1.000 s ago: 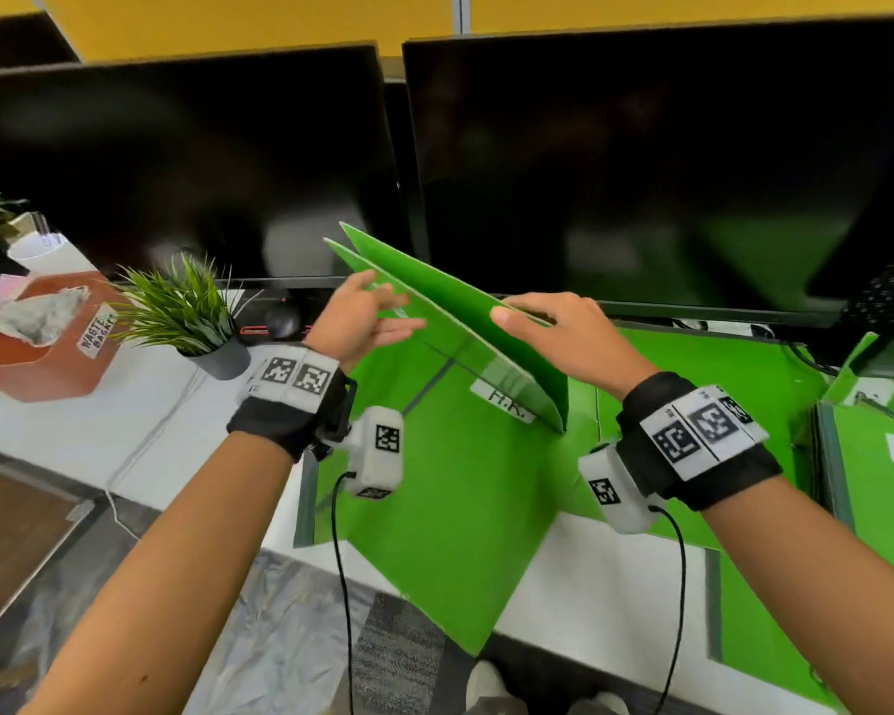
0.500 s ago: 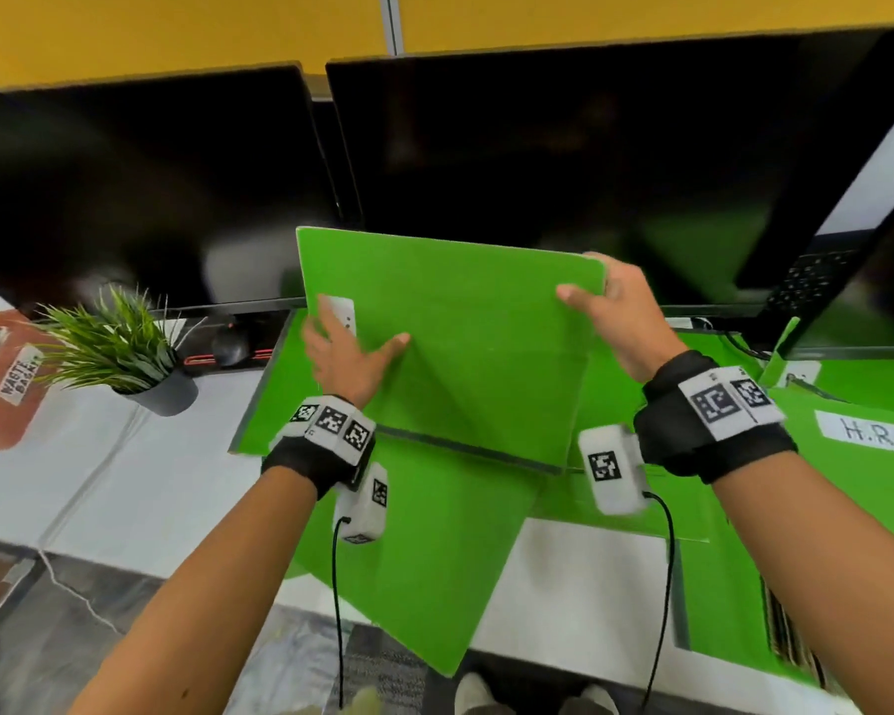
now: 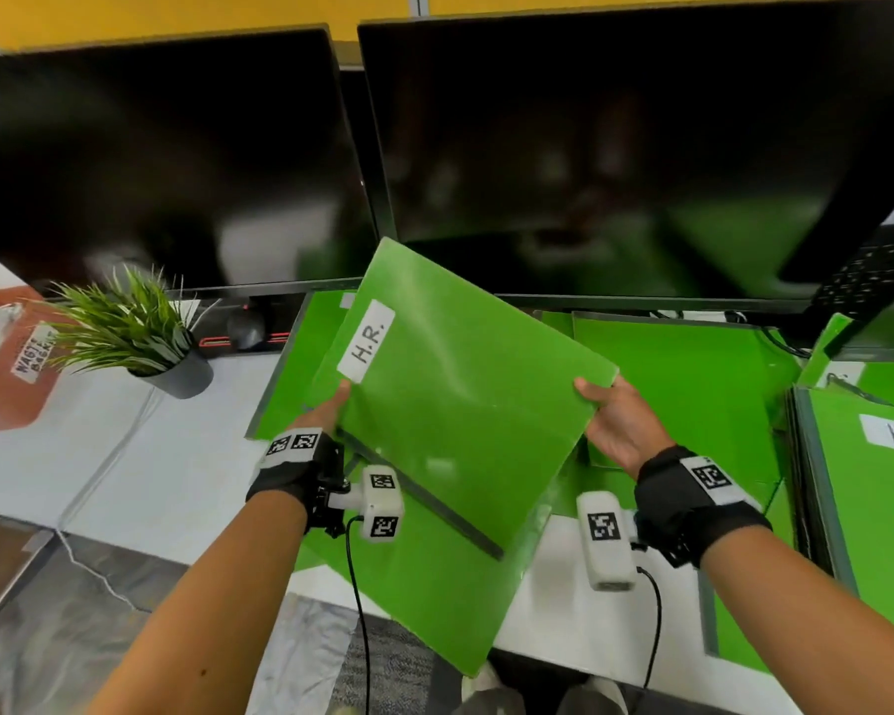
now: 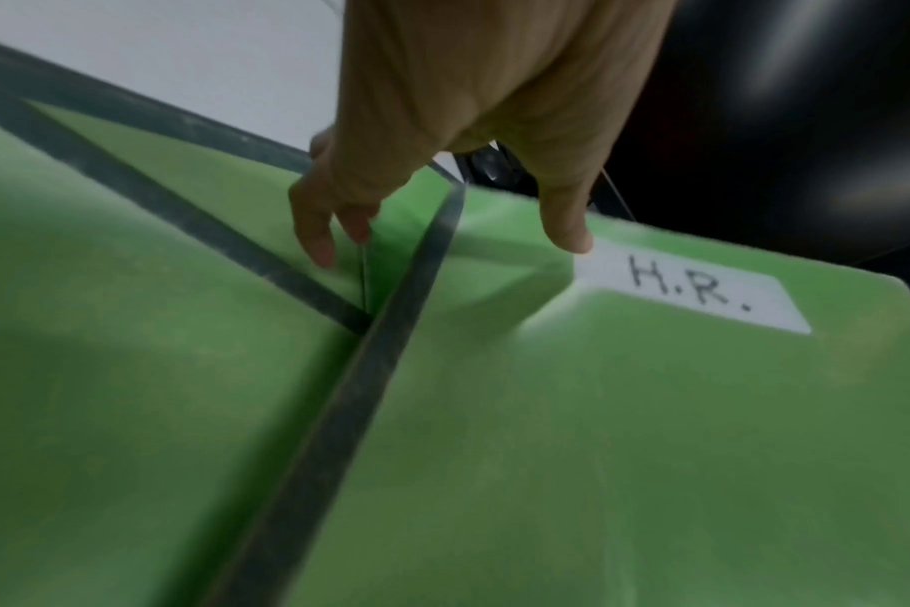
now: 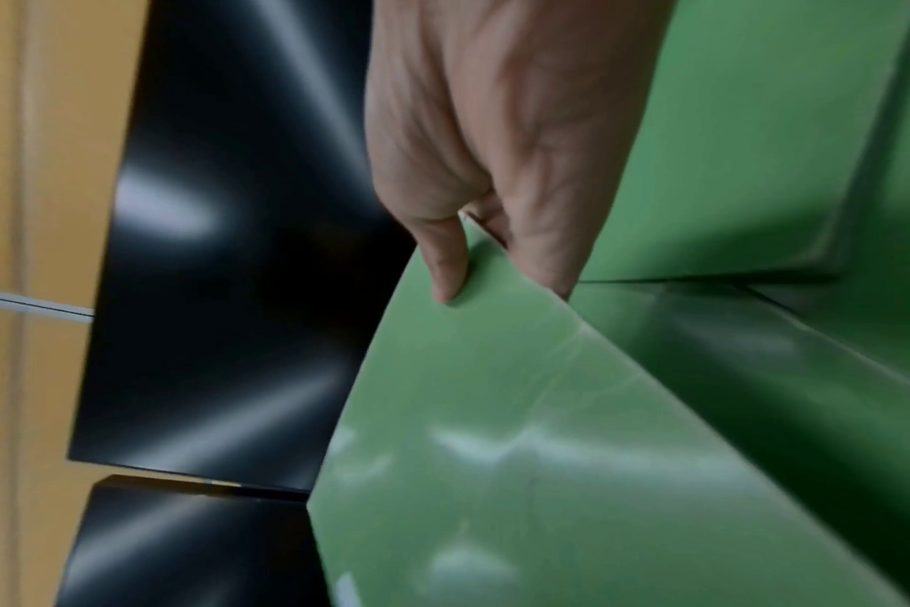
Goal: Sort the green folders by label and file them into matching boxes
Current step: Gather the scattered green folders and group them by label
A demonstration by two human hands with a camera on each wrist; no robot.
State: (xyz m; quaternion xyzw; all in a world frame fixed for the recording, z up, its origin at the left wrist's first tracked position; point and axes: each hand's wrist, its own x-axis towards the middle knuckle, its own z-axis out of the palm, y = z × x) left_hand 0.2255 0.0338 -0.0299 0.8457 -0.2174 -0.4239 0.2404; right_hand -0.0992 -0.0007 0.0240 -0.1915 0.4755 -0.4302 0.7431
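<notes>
With left hand [image 3: 326,410] and right hand [image 3: 618,430] pinching opposite edges, the H.R. folder [image 3: 460,405] is lifted and read; next, filing right into the H.R. box [image 3: 816,456].

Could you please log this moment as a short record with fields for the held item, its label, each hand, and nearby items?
held item: green folder, lifted and tilted above other folders
label: H.R.
left hand: grips the folder's left edge, thumb near the label
right hand: pinches the folder's right corner
nearby: H.R. stack on the right; plant on the left; monitors behind
</notes>
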